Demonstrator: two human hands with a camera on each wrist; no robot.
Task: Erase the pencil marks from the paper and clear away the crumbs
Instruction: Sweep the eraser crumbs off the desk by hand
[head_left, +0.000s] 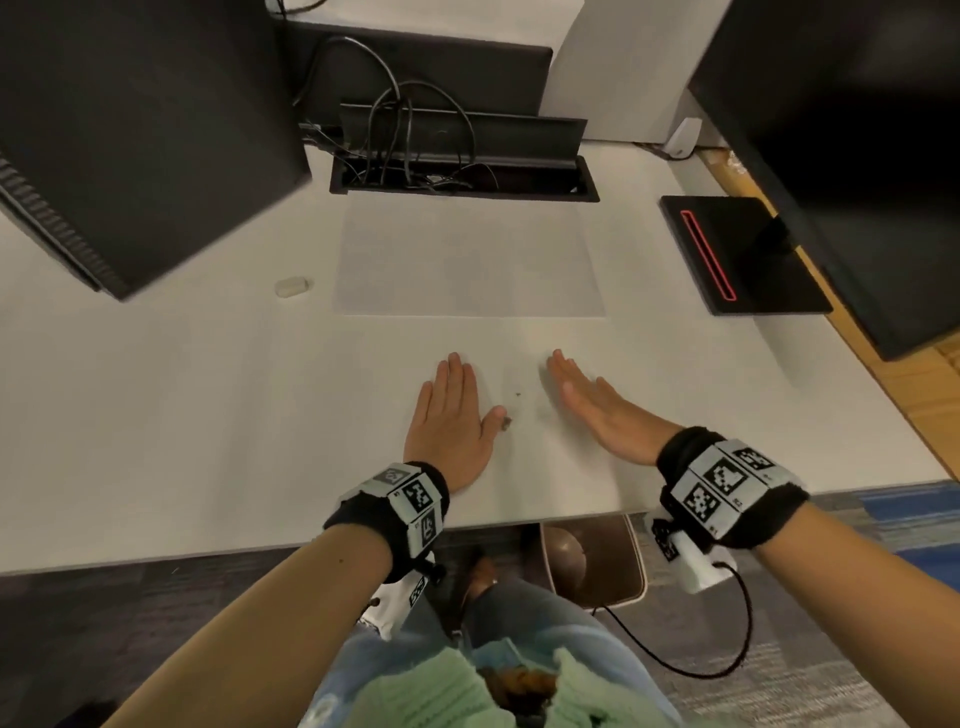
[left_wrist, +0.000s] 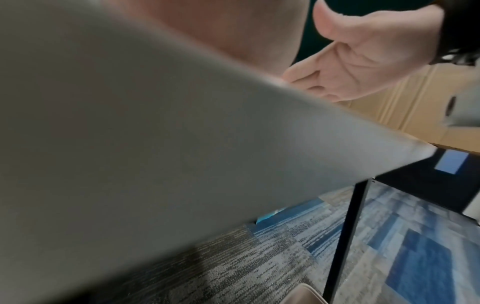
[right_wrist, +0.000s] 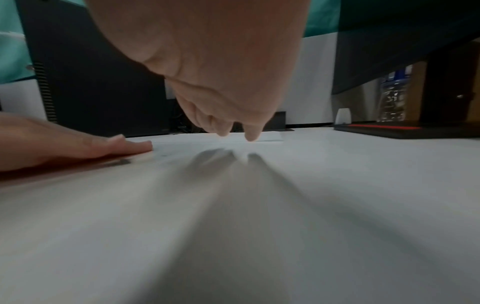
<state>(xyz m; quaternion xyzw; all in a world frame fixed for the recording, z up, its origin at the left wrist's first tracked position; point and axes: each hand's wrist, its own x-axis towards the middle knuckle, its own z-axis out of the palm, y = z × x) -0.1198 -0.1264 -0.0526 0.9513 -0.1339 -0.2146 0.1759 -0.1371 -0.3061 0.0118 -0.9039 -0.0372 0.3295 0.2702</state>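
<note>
A sheet of paper (head_left: 470, 260) lies flat on the white desk (head_left: 208, 415), beyond both hands. A white eraser (head_left: 292, 287) sits on the desk left of the paper. My left hand (head_left: 449, 415) lies flat, palm down, on the desk with straight fingers. A small dark clump of crumbs (head_left: 505, 424) sits right at its thumb tip, and a tiny speck (head_left: 518, 394) lies between the hands. My right hand (head_left: 587, 400) stands on its edge with straight fingers, palm facing the left hand (right_wrist: 78, 146). Neither hand holds anything.
A black computer tower (head_left: 130, 145) stands at the back left. An open cable tray (head_left: 462, 176) with cords is behind the paper. A black monitor base with a red stripe (head_left: 743, 254) sits right. The desk's near edge (head_left: 519, 522) runs just behind my wrists.
</note>
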